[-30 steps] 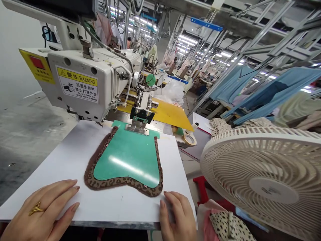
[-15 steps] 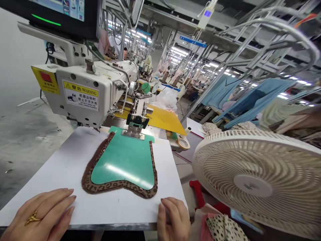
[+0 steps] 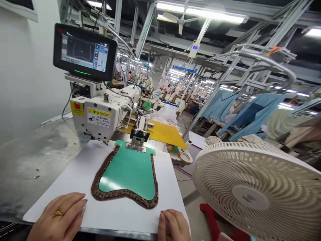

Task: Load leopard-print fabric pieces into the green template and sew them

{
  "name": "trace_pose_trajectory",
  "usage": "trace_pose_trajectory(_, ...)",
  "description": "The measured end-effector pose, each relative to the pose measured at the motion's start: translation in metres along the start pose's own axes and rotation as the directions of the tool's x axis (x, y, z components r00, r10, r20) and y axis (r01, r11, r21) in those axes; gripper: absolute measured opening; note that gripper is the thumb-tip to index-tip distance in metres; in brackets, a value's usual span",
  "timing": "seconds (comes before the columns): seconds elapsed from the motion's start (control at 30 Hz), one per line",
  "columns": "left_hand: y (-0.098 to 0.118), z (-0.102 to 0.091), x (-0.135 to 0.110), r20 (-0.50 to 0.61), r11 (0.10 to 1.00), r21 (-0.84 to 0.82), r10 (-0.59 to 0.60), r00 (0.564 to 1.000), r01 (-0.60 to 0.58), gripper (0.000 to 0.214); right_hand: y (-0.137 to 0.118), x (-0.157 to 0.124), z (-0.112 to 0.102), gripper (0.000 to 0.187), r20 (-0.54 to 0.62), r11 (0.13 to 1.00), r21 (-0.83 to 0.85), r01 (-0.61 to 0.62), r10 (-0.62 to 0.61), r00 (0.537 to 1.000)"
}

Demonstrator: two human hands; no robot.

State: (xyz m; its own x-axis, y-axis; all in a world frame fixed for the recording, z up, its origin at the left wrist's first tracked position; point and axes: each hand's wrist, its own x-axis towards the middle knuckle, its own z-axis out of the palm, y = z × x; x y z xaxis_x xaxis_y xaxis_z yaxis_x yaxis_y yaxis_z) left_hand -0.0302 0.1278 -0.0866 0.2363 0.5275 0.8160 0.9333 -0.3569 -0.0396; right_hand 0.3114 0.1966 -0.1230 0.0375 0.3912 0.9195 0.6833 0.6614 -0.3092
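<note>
My left hand (image 3: 61,214), wearing a gold ring, rests on the front left of a white board (image 3: 72,177) with its fingers stretched out. At the board's front right corner lies my right hand (image 3: 174,222), fingers bent and thumb apart, holding nothing. Between and beyond the hands is a leopard-print fabric piece (image 3: 125,193) with a brown fuzzy edge. A green template sheet (image 3: 130,174) covers its middle. The template's far end sits under the metal clamp (image 3: 136,147) of a sewing machine (image 3: 100,113). Neither hand touches the fabric.
A control screen (image 3: 84,53) stands above the machine head. To the right, a large white fan (image 3: 250,190) sits close to the board. Behind the clamp are a yellow sheet (image 3: 165,132) and a tape roll (image 3: 185,157). Blue cloth (image 3: 255,113) hangs farther back.
The view has tilted upward, so the whole screen and more ceiling show. Both hands stay at the board's front, and the fabric and template keep their place under the clamp.
</note>
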Motion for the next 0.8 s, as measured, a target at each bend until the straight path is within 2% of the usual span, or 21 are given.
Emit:
trace_pose_trajectory(0.13,0.008,-0.005,0.01,0.002,1.0,0.025,0.017,1.0,-0.017,0.021,-0.001,0.003,-0.005,0.008,0.038,1.0,0.003,0.01,-0.01,0.999)
trace_pose_trajectory(0.3,0.008,-0.006,0.009,0.032,0.999,0.033,0.035,0.999,-0.036,0.02,-0.006,0.01,-0.014,0.009,0.095,0.997,-0.033,0.069,-0.065,0.993)
trace_pose_trajectory(0.5,0.009,-0.008,0.011,0.03,0.999,0.037,0.031,0.999,-0.032,0.021,-0.009,0.01,-0.017,0.011,0.105,0.999,0.016,0.033,-0.035,0.994)
trace_pose_trajectory(0.7,0.018,-0.006,0.014,-0.055,0.998,0.063,-0.019,0.998,0.022,0.021,0.006,-0.002,-0.019,0.013,0.088,0.996,0.065,0.055,-0.06,0.994)
trace_pose_trajectory(0.8,0.022,-0.005,0.014,-0.092,0.998,0.043,-0.046,0.995,0.05,0.019,0.015,-0.007,-0.015,0.011,0.038,0.996,0.062,0.067,-0.07,0.997)
